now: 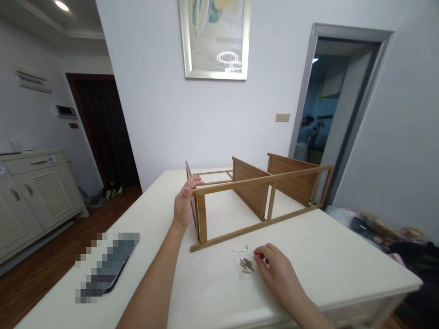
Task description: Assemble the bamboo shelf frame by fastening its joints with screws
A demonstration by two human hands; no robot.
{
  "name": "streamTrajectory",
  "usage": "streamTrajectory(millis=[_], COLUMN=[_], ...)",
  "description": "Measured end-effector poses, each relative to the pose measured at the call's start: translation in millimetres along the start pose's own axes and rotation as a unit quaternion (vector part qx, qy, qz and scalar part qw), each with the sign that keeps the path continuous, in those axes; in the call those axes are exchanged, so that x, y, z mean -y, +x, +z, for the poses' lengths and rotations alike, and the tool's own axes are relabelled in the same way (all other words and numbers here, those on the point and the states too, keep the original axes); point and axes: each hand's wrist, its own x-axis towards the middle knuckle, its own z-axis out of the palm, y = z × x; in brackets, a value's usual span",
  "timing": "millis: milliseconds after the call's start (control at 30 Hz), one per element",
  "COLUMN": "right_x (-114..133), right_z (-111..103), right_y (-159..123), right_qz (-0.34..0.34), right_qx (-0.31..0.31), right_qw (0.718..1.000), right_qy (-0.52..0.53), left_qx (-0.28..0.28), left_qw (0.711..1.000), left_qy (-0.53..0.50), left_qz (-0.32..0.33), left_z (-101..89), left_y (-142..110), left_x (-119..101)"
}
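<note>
Our left hand (183, 205) rests open-fingered against the half-assembled light-brown bamboo shelf frame (254, 194); our right hand (274, 265) pinches at small loose metal screws (247, 265) on the cream worktop (343, 260), not yet fitted.

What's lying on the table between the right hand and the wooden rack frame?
In the head view, a small pile of screws and a hex key lie on the white table between the right hand and the wooden rack frame.

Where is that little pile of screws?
The screws lie on the white table, just left of the right hand, in front of the wooden rack.
</note>
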Motion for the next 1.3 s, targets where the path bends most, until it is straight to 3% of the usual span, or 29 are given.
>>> streamTrajectory(millis=[167, 367, 633, 967, 1167, 1300], right_x=[-6.2, 7.6, -4.2, -3.4, 36.9, 72.0], right_z=[-9.2, 2.7, 15.3, 7.7, 19.8, 42.2], right_y=[-6.8, -9.5, -18.5, -15.1, 6.8, 27.9], right_qz=[0.025, 0.013, -0.012, -0.014, -0.074, -0.070], right_qx=[0.054, 0.084, 0.048, 0.039, 0.024, 0.071], right_qw=[0.998, 0.996, 0.999, 0.995, 0.989, 0.989], right_qy=[0.021, 0.012, 0.020, 0.085, 0.123, 0.105], left_qx=[-0.005, 0.001, 0.008, 0.021, 0.013, 0.019], left_qw=[1.000, 1.000, 1.000, 1.000, 1.000, 1.000], left_qy=[0.003, 0.012, 0.017, 0.014, 0.021, 0.012], left_qz=[0.007, 0.010, -0.004, -0.007, 0.001, 0.000], left_z=[0.9, -0.1, -0.5, -2.0, -1.5, -2.9], left_y=[0.6, 0.7, 0.6, 2.0, 0.8, 0.8], left_x=[1.8, 0.8, -1.8, -2.8, -1.1, 0.3])
